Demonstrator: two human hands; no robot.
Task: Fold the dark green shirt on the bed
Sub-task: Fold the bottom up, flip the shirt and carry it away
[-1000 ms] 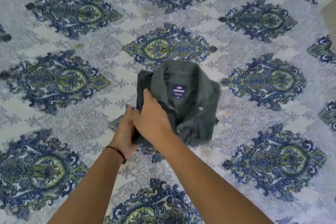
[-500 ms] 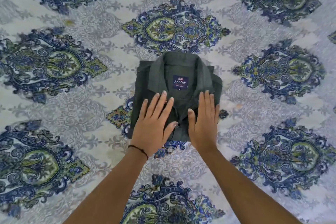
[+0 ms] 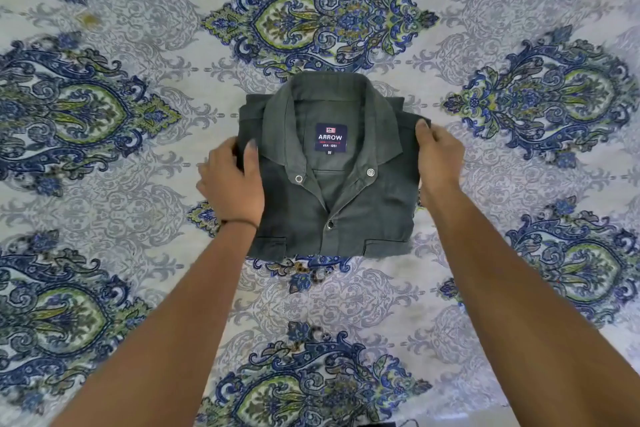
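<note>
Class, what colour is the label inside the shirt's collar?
The rectangular sewn label is navy blue with white lettering; head view.

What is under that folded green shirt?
The patterned bedsheet: a blue-green motif pokes out at the dark green shirt's near edge. The rest beneath is covered, as are some fingertips of the left hand and right hand gripping its sides.

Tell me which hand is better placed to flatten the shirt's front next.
Left, probably. The left hand has its thumb lying on the front of the dark green shirt, beside the collar; the right hand grips only the outer edge.
</note>
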